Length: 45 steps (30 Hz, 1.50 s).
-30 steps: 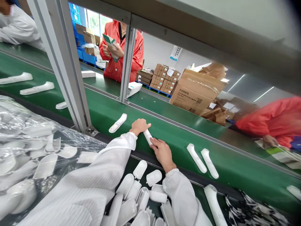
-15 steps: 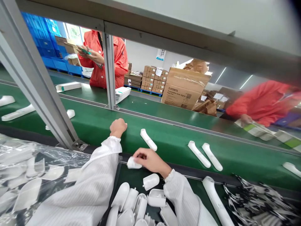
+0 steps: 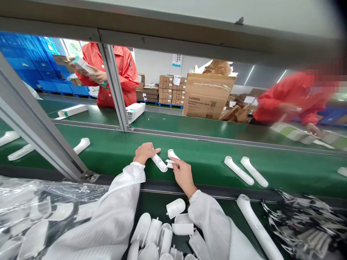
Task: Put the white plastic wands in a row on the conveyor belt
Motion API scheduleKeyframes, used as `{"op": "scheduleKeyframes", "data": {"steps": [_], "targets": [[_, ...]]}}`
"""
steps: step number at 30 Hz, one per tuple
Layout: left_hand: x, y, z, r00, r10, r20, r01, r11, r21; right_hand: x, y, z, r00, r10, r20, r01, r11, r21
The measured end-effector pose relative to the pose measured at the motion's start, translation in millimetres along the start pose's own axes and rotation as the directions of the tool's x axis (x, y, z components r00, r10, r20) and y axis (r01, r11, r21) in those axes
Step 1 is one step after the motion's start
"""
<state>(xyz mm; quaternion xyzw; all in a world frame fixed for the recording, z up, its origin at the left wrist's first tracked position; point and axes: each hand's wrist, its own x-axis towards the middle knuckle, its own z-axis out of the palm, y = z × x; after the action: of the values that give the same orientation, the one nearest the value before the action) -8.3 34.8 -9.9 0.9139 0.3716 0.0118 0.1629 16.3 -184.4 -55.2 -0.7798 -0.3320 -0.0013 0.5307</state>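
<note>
Since half a second ago, the right hand [image 3: 182, 174] has been brought up from the worktop [image 3: 154, 202] to the belt [image 3: 206, 162], a small white cap [image 3: 170, 164] pinched in its fingertips. A white body [image 3: 159, 163] is held down on the belt by the curled fingers of the left hand [image 3: 143, 152], just left of the cap. Fitting seems in hand; next, the cap probably needs aligning and pressing home. Two more bodies [image 3: 246, 170] lie further right.

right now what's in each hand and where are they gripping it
Left hand pinches one end of a long white handle shell lying on the green belt. Right hand holds a small white cap piece by its near end.
</note>
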Motion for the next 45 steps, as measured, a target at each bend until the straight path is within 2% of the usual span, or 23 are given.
{"op": "scheduleKeyframes", "data": {"steps": [2,4,6,8,11,14,17,19,22,24,26,29,31,35,39,41,45], "targets": [[0,3,3.1,1.0,0.031,0.002,-0.031,0.999,0.016,1,0,-2,0.998,-0.068,-0.014,0.067,0.995,-0.072],[0,6,7.3,0.998,0.061,-0.011,-0.06,0.998,0.021,1,-2,-4,0.99,-0.143,0.02,0.144,0.984,-0.108],[0,10,11.6,0.997,0.075,-0.034,-0.074,0.997,0.024,0,-5,-6,0.97,-0.209,0.124,0.226,0.963,-0.145],[-1,15,15.4,0.996,0.072,-0.061,-0.071,0.997,0.028,-2,-5,-10,0.929,-0.26,0.265,0.318,0.925,-0.208],[-3,21,20.5,0.993,0.076,-0.091,-0.075,0.997,0.023,-4,-1,-17,0.866,-0.29,0.408,0.428,0.851,-0.305],[-6,25,24.4,0.981,0.149,-0.121,-0.147,0.989,0.023,-1,5,-22,0.858,-0.247,0.45,0.429,0.827,-0.364],[-10,24,24.2,0.964,0.23,-0.13,-0.235,0.972,-0.024,3,6,-21,0.893,-0.173,0.415,0.358,0.833,-0.423],[-13,22,20.6,0.971,0.208,-0.116,-0.222,0.968,-0.114,3,2,-20,0.92,-0.174,0.352,0.322,0.847,-0.424],[-18,17,12.5,0.977,0.151,-0.149,-0.182,0.957,-0.224,-6,-6,-26,0.94,-0.259,0.222,0.314,0.912,-0.264],[-17,13,8.0,0.971,0.121,-0.205,-0.165,0.962,-0.218,-18,-9,-35,0.925,-0.308,0.223,0.329,0.942,-0.062],[-15,9,6.1,0.964,0.108,-0.243,-0.153,0.973,-0.174,-34,-8,-45,0.88,-0.353,0.317,0.345,0.935,0.085],[-12,10,7.7,0.953,0.169,-0.252,-0.205,0.971,-0.125,-53,0,-58,0.804,-0.4,0.439,0.381,0.914,0.135],[-12,12,9.7,0.944,0.222,-0.245,-0.254,0.961,-0.11,-58,4,-60,0.794,-0.402,0.456,0.385,0.913,0.135],[-14,15,10.9,0.943,0.235,-0.236,-0.265,0.959,-0.102,-54,5,-55,0.85,-0.327,0.413,0.281,0.945,0.169],[-14,14,9.1,0.948,0.216,-0.232,-0.246,0.963,-0.112,-48,-1,-54,0.943,-0.2,0.267,0.133,0.96,0.247],[-13,13,9.2,0.948,0.225,-0.223,-0.255,0.96,-0.114,-47,-2,-56,0.959,-0.208,0.19,0.156,0.954,0.255],[-10,12,11.1,0.948,0.235,-0.216,-0.265,0.957,-0.12,-47,3,-56,0.93,-0.333,0.153,0.3,0.932,0.204]]}}
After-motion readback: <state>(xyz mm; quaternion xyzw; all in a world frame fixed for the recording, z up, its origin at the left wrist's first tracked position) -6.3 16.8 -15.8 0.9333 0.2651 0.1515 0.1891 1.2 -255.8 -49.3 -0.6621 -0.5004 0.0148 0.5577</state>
